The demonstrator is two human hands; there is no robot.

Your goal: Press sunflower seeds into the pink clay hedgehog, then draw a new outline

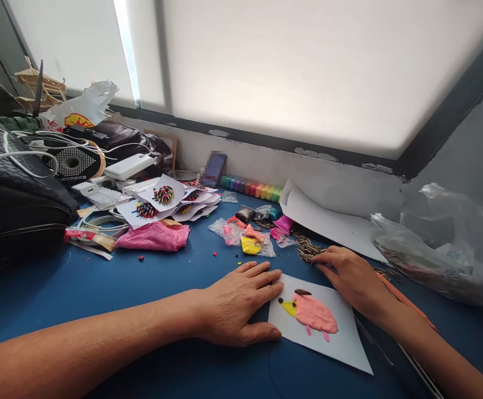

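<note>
A white sheet of paper [341,352] lies on the blue table, bearing a flat clay hedgehog [314,313] with a pink body, yellow snout and black dots. One dark seed [303,292] sits at the top of the body, near the head. My left hand [241,302] rests flat at the sheet's left edge, fingers spread. Beyond the sheet's far edge, my right hand [347,277] has thumb and fingers together at a pile of striped sunflower seeds [306,247], pinching at a seed there. The fingertips partly hide it.
Small bags of coloured clay [250,245] lie beyond my left hand. Finished seed pictures [164,194] are stacked at left by a pink cloth [153,236]. A clear plastic bag [441,255] stands at right, near metal tools [416,363] and an orange strip [407,302].
</note>
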